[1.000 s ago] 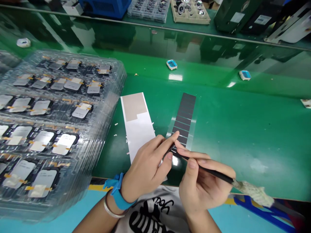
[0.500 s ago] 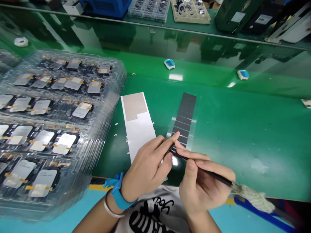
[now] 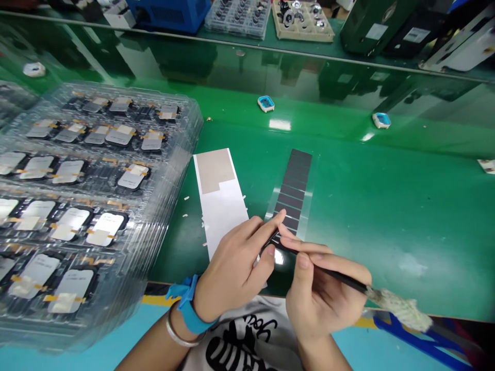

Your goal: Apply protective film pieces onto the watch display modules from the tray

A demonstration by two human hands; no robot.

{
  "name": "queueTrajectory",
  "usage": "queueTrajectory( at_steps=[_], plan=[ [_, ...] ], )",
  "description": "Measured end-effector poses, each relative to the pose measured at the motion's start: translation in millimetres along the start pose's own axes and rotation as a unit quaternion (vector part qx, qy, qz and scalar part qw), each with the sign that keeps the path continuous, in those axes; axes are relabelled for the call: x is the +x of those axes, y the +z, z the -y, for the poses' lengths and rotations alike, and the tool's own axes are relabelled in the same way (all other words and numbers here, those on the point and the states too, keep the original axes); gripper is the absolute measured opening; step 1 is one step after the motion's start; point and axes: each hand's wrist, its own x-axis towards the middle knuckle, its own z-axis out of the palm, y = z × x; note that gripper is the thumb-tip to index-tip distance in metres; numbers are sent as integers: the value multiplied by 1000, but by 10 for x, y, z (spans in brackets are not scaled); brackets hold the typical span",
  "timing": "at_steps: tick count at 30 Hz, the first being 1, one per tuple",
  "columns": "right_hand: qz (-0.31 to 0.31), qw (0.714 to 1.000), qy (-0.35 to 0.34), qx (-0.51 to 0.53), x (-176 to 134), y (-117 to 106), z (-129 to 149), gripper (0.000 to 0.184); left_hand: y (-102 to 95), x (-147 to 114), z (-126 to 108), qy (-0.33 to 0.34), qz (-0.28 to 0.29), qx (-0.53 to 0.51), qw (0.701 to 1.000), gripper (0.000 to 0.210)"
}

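Over the front of the bench, my left hand (image 3: 235,257) pinches a small dark piece (image 3: 271,240) between thumb and index finger; most of it is hidden by the fingers. My right hand (image 3: 328,288) grips slim black tweezers (image 3: 344,279), whose rear end is wrapped in whitish material. Their tip reaches the dark piece beside my left fingertips. Just beyond my fingers lies a clear sheet with a row of black adhesive strips (image 3: 296,178). A white backing sheet (image 3: 224,216) with a beige area lies partly under my left hand.
Stacked clear plastic trays (image 3: 154,206) holding several small screen modules fill the left side. Two pale watch cases (image 3: 266,103) with blue faces sit toward the back. A shelf (image 3: 240,41) above carries a parts box (image 3: 303,20) and a blue machine (image 3: 170,14). White scraps lie near the backing sheet.
The view has shifted slightly. Both hands keep nearly the same pose and grip, with the right hand a touch further left.
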Motion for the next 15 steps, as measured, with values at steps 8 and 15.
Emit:
queueTrajectory(
  at_steps=[8,15],
  plan=[
    [-40,999,20,11,37,24,12,27,12,22,-18,4,-26,47,999,44],
    [-5,1000,14,0,6,14,16,29,27,12,-10,5,-45,68,997,44]
  ],
)
